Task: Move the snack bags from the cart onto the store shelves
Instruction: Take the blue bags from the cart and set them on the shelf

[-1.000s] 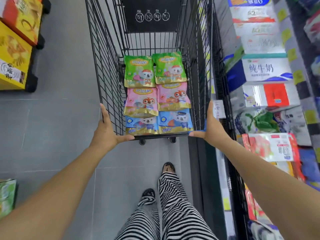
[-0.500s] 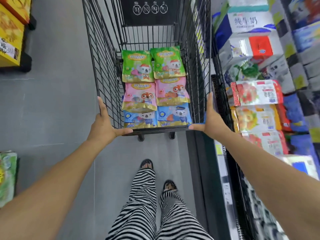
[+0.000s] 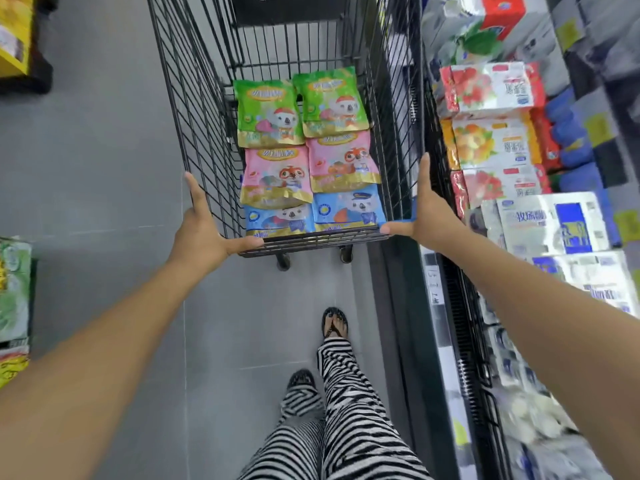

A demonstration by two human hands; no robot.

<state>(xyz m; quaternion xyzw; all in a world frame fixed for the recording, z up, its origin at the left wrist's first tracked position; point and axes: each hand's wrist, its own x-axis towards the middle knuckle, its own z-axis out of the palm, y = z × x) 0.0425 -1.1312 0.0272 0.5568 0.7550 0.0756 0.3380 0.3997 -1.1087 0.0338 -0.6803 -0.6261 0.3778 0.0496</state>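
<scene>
Head view. Left hand (image 3: 199,233) sat on the near left corner of the cart (image 3: 194,98). Its fingers (image 3: 192,188) were straight and together, laid flat along the outside of the left wire wall, with the thumb splayed wide along the near rim. They pressed on the wall and weren't curled round anything.

Right hand (image 3: 431,216) mirrored it at the near right corner. Its fingers (image 3: 424,168) ran straight up the right wall and the thumb lay flat on the near rim. Same wide spread, no grip.

Snack bags (image 3: 332,102): 6 total, all lying flat on the cart bottom in 3 rows of 2, rows slightly overlapping.
- Far row: 2 green bags (image 3: 268,114).
- Middle row: 2 pink bags (image 3: 277,178).
- Near row: 2 blue bags (image 3: 349,209), up against the near rim.

Shelves (image 3: 438,292) ran just beside the cart's right wall, stocked with wrapped carton packs (image 3: 491,86). The packs were too blurred to count.

2 wheels (image 3: 283,263) showed under the near rim. Striped trousers (image 3: 349,420) and 2 sandalled feet (image 3: 334,322) were on the grey floor (image 3: 104,168) behind the cart.
</scene>
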